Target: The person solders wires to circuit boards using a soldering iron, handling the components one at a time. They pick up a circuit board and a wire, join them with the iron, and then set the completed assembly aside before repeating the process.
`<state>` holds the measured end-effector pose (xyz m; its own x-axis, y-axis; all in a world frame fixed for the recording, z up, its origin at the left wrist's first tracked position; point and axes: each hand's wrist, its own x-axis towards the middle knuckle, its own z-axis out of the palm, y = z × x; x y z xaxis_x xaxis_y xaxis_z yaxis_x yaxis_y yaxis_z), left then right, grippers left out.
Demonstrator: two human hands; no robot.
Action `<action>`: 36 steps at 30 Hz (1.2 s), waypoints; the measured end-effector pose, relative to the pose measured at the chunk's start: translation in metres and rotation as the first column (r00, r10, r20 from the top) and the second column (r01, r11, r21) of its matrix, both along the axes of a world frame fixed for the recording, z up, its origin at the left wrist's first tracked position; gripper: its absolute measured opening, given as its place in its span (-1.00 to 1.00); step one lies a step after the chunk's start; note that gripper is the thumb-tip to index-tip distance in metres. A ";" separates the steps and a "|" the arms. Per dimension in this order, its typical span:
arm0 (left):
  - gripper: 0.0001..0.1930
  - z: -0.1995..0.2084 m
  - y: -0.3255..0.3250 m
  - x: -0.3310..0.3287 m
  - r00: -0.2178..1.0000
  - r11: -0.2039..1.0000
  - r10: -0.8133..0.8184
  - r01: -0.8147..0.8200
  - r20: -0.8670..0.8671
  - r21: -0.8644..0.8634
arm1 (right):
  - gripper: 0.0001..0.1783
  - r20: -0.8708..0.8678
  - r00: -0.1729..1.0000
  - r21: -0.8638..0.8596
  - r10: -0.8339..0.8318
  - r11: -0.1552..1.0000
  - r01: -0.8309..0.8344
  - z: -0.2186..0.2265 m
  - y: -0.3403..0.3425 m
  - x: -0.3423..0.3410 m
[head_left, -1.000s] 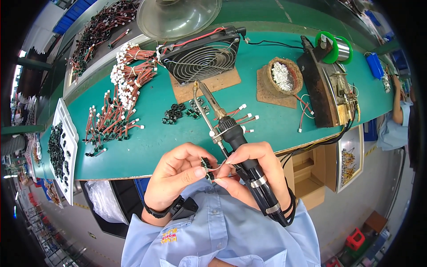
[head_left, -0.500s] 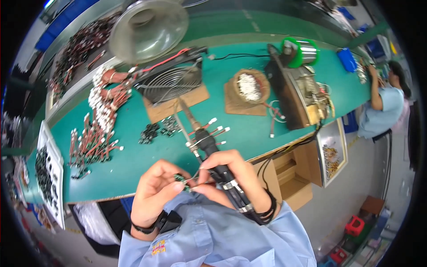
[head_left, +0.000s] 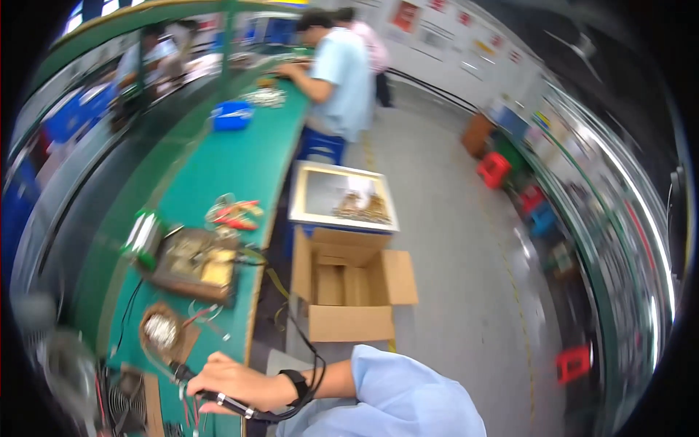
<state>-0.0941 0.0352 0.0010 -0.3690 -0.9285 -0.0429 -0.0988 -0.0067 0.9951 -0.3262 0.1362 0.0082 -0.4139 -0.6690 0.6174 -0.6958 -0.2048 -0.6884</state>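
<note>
My right hand (head_left: 237,382) is wrapped round a soldering iron (head_left: 183,373), over the near edge of the green bench (head_left: 211,171). The iron's front end points toward a round brown container (head_left: 162,329) of small whitish pieces. Below the hand, a few thin red wires (head_left: 187,414) with white ends lie on the bench. A black cord trails from the handle past my dark wristband (head_left: 297,387). My left hand is out of the picture.
Beyond the container stand a metal-and-brass bench device (head_left: 193,255) and a green spool (head_left: 143,237). Red-handled pliers (head_left: 239,215) lie farther off. An open cardboard box (head_left: 349,320) and a framed tray (head_left: 306,191) sit right of the bench. A co-worker (head_left: 342,76) works at the far end.
The view has swung right, toward the aisle and co-worker. My left hand, which held a small green board with wires, has left the picture. My right hand still grips the iron.
</note>
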 end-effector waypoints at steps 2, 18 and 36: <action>-0.75 -0.045 -0.021 0.039 0.994 0.996 0.082 -0.079 -0.078 0.043 | -0.77 -0.033 0.999 -0.033 0.000 0.999 -0.001 -0.011 0.008 -0.002; -0.84 -0.063 -0.072 0.036 0.991 0.961 0.100 -0.120 -0.090 -0.248 | -0.66 0.038 0.988 -0.010 -0.147 0.989 0.147 -0.038 0.002 -0.008; -0.87 -0.011 -0.016 0.051 0.970 0.982 0.155 -0.172 -0.188 -0.075 | -0.59 0.159 0.982 -0.119 -0.103 0.985 0.123 -0.019 0.000 0.014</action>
